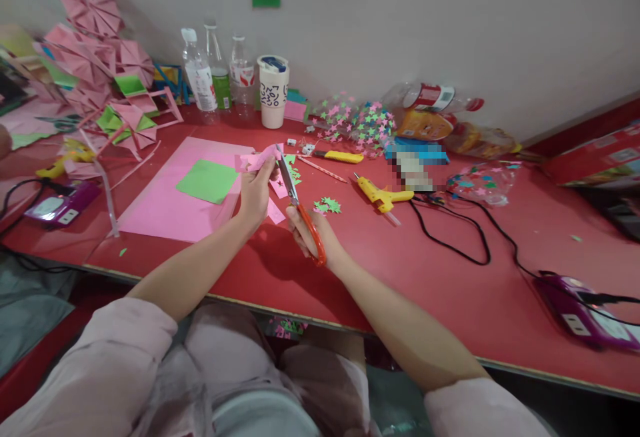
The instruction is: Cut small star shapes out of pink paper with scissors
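Note:
My left hand (256,192) is closed around a small folded piece of pink paper (260,157), held above the red table (425,270). My right hand (313,232) grips orange-handled scissors (300,207), fingers through the loops. The blades point up and away and meet the pink paper at its right edge. Small pink offcuts (276,210) lie on the table under my hands, and green paper stars (327,206) lie just to the right of the scissors.
A large pink sheet (170,210) with a green square (207,180) lies left. Yellow glue gun (383,195) with black cord, yellow utility knife (340,156), bag of paper stars (360,120), bottles (200,77), a cup (273,90), folded pink paper models (95,44), purple power strips (580,310).

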A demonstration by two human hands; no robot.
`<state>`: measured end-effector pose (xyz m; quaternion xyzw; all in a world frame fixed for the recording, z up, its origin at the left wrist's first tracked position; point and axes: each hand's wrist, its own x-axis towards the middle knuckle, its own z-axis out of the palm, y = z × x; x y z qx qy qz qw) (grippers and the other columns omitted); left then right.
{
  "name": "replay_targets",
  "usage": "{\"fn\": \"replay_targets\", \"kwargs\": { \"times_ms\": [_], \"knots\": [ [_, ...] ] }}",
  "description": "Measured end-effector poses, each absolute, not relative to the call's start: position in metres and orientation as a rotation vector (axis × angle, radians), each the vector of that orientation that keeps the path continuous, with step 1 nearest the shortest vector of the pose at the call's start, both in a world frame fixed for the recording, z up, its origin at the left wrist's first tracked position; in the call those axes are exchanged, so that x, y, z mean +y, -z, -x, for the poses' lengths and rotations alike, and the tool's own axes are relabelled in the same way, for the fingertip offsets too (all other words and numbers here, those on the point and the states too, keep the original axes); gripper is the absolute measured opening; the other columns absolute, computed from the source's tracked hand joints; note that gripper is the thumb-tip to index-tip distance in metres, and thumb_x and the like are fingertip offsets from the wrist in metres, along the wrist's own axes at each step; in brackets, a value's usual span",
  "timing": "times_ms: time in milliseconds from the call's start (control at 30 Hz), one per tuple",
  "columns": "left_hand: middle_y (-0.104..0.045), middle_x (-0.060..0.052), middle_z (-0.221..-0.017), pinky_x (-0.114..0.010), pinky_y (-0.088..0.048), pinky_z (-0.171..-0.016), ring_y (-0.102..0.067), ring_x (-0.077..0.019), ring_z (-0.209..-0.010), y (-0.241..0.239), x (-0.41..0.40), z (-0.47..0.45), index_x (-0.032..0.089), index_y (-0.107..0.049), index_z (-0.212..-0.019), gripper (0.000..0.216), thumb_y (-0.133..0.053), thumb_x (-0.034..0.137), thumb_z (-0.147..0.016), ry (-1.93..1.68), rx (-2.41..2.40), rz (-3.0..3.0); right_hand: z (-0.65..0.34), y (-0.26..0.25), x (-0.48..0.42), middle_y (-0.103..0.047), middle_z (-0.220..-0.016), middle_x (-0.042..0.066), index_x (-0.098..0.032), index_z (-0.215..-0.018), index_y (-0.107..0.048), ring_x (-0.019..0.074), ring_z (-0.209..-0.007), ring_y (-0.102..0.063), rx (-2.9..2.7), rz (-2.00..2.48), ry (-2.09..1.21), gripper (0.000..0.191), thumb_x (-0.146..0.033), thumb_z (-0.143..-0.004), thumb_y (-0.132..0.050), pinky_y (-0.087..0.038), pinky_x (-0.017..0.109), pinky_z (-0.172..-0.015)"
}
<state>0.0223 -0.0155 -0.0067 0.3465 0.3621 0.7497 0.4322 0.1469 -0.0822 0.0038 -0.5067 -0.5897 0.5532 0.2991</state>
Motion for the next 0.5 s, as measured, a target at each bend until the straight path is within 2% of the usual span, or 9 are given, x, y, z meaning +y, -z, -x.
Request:
{"fn": "replay_targets", "kwargs": {
  "times_ms": [233, 500],
  "knots": [
    [-0.06, 0.002, -0.06, -0.02, -0.04, -0.057, -0.051, -0.0045, -0.055, 0.001, -0.01, -0.009, 0.017, -0.064, -0.062, 0.015, -0.063, 0.025, -0.075, -1.808, 0.902, -0.856, -0.151, -0.001, -0.077, -0.035, -0.033, -0.008, -0.021, -0.06, -0.04, 0.0063, -0.025, -0.031, -1.579, 1.333, -1.432, 0.048, -0.062, -0.081, -0.051, -0.028, 0.02, -0.029],
    [-0.058, 0.005, -0.054, -0.018, -0.043, -0.054, -0.051, -0.0032, -0.049, -0.01, -0.007, -0.002, 0.017, -0.057, -0.06, 0.016, -0.063, 0.02, -0.075, -1.765, 0.894, -0.804, -0.153, -0.007, -0.077, -0.034, -0.035, -0.008, -0.021, -0.06, -0.04, 0.0063, -0.027, -0.032, -1.632, 1.37, -1.392, 0.046, -0.06, -0.079, -0.055, -0.028, 0.02, -0.03]
  ]
}}
